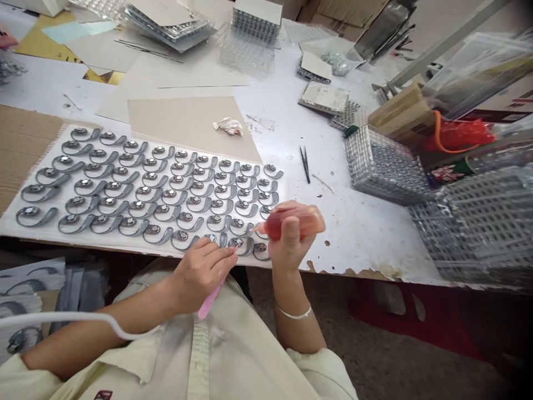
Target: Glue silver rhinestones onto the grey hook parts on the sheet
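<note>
Rows of grey curved bands, each with a round jewelled head [144, 190], lie on a white padded sheet [12, 222] along the table's front edge. My left hand [204, 269] is closed on a pink stick-like tool [211, 300]; the tool's tip touches or nearly touches a jewelled head [236, 243] in the front row. To its right, my right hand [289, 244] grips a squeeze bottle of reddish liquid [295, 221], tilted on its side. The bottle's narrow nozzle [259, 228] points left, just over the bands near the sheet's right end.
Black tweezers [305, 165] lie right of the sheet. A crumpled white tissue [228, 126] rests on grey cardboard [179, 114] behind it. Stacked clear blister trays [383, 164] and boxes line the right side. More trays [254, 28] stand at the back.
</note>
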`<action>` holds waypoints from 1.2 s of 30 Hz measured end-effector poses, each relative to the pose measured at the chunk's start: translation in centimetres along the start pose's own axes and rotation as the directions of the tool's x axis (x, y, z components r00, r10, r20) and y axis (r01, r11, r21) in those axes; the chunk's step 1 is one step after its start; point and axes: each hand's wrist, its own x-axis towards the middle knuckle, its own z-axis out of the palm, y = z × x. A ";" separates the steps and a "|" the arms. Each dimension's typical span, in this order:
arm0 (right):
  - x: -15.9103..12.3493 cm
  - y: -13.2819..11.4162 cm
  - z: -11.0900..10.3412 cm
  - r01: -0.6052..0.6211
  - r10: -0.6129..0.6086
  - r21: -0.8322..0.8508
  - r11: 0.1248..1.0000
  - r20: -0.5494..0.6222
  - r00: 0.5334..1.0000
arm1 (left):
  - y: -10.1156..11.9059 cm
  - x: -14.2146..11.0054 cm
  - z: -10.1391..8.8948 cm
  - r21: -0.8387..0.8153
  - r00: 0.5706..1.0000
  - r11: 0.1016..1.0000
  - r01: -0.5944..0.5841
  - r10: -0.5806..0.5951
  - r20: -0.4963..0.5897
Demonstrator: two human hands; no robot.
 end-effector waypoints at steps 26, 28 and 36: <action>-1.5 0.8 0.7 -0.049 0.059 -0.041 0.998 0.294 0.954 | 1.1 0.9 0.2 0.193 0.997 0.978 -0.075 0.069 0.036; -1.5 0.8 0.7 -0.049 0.057 -0.035 0.998 0.289 0.956 | 1.1 0.9 0.2 0.191 0.997 0.979 -0.076 0.071 0.032; -1.4 0.7 0.9 -0.010 0.024 -0.054 0.998 0.258 0.966 | 0.9 1.0 0.2 0.193 0.997 0.978 -0.081 0.077 0.030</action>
